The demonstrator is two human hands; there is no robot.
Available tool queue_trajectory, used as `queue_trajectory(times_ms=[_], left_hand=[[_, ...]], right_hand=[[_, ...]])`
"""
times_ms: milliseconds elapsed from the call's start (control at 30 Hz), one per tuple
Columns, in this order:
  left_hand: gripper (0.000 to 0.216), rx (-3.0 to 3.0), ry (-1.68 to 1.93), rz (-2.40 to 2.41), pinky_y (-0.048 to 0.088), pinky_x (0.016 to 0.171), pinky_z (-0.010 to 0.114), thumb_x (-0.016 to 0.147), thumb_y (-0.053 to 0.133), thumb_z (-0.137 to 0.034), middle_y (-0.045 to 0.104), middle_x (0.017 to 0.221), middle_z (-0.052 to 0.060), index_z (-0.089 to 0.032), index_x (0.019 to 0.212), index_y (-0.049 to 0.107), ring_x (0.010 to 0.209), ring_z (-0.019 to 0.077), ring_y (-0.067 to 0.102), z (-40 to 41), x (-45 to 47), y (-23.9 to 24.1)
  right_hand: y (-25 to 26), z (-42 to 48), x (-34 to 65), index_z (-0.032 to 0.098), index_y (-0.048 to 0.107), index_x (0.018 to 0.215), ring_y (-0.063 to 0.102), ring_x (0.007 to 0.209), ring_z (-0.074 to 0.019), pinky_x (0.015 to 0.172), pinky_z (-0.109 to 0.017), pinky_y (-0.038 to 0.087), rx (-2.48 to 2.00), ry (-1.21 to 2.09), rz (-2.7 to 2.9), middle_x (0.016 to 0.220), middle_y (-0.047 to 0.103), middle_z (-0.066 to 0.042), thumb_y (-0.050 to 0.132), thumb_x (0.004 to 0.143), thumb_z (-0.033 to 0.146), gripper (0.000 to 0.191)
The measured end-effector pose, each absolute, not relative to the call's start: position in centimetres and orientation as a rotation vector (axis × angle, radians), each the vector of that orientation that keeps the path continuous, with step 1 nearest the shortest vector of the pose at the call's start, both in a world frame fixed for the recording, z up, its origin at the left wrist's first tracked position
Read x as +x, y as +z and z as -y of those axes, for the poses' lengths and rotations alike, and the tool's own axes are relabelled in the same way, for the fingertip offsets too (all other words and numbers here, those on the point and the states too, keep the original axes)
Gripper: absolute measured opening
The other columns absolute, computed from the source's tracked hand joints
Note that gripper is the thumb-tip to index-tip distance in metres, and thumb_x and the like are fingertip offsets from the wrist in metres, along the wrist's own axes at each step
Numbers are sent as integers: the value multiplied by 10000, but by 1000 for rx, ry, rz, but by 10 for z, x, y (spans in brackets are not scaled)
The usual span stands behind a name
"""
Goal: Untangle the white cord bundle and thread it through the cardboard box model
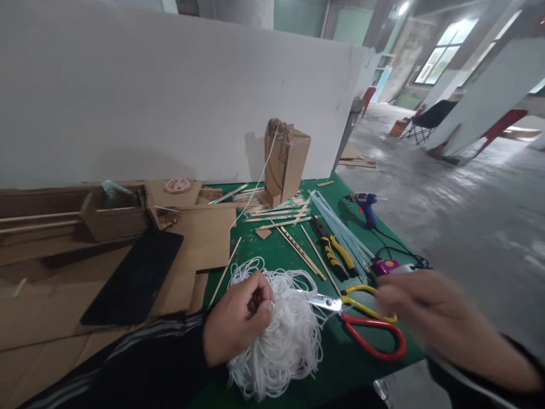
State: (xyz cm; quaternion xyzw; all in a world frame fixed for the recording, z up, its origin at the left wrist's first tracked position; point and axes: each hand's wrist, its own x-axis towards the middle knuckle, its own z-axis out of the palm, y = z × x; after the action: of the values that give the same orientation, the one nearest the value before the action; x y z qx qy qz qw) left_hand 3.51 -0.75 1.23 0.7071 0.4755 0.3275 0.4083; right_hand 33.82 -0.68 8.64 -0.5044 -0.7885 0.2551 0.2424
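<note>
A loose heap of white cord (285, 341) lies on the green tabletop. Above its left side is my left hand (240, 315), closed in a pinch, with the cord at its fingertips. Scissors (334, 304) with one yellow and one red handle lie beside the heap, blades pointing into the strands. My right hand (451, 318) is to the right of the handles, smeared by motion, its fingers looking curled; whether it holds anything is unclear. From a cardboard box (289, 162) standing upright at the back, a white string (264, 170) runs down toward the front.
Yellow-and-black pliers (336, 253), clear glue sticks (340, 227) and a blue glue gun (364, 207) lie on the right. Thin wooden sticks (276, 215) are scattered round the box. Cardboard pieces (204, 236) and a black flat slab (136, 278) fill the left. A white panel (170, 102) stands behind.
</note>
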Motion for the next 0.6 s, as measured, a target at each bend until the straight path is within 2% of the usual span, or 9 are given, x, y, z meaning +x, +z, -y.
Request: queue_trajectory(times_ms=[33,67,100,167,267,367,467,600], left_hand=[[62,1773,829,-1200,401,569,237,830,456,-164,588,777,-7,-208,787,453,622,123,485,8,35,13],[61,1767,830,-1202,405,575,239,838,456,-168,595,789,-4,-209,793,455,628,125,492,8,35,14],[59,1765,829,-1197,411,582,243,849,459,-177,602,802,0,-209,799,456,637,128,503,8,35,15],[57,1766,836,-1182,429,612,254,871,461,-199,617,840,8,-212,816,455,678,138,538,8,34,17],[74,1756,847,-1150,454,662,273,908,445,-237,637,905,22,-217,837,448,755,156,584,9,33,17],[78,1766,827,-1107,469,685,289,893,499,-279,623,906,21,-220,938,476,759,164,588,11,34,17],[208,1785,762,-1119,469,688,290,837,581,-266,592,870,7,-221,1015,484,731,161,569,12,34,17],[146,1724,740,-1073,446,629,259,897,517,-288,538,802,-13,-213,1018,486,679,140,520,9,34,16]], right_hand=[[82,3,317,203,628,716,463,476,-98,454,-209,321,-1400,784,2234,534,516,26,511,941,483,378],[77,1,297,225,648,853,446,469,-102,448,-214,285,-1438,892,2312,540,519,41,552,917,479,279],[72,0,279,248,643,968,433,465,-105,455,-218,257,-1457,866,2346,532,502,60,635,853,485,263],[62,3,252,274,625,1060,450,486,-120,476,-227,217,-1464,796,2422,547,522,64,720,761,493,383],[53,8,235,268,646,962,496,523,-131,515,-232,220,-1448,688,2467,579,579,42,672,795,389,208],[51,7,236,245,625,852,478,495,-106,516,-222,232,-1432,726,2425,559,573,50,582,836,261,49],[51,4,238,221,587,781,437,481,-88,506,-216,232,-1383,795,2404,555,549,55,539,861,226,93],[51,2,239,201,567,761,407,494,-84,503,-212,242,-1308,860,2384,559,494,55,497,895,210,152]])
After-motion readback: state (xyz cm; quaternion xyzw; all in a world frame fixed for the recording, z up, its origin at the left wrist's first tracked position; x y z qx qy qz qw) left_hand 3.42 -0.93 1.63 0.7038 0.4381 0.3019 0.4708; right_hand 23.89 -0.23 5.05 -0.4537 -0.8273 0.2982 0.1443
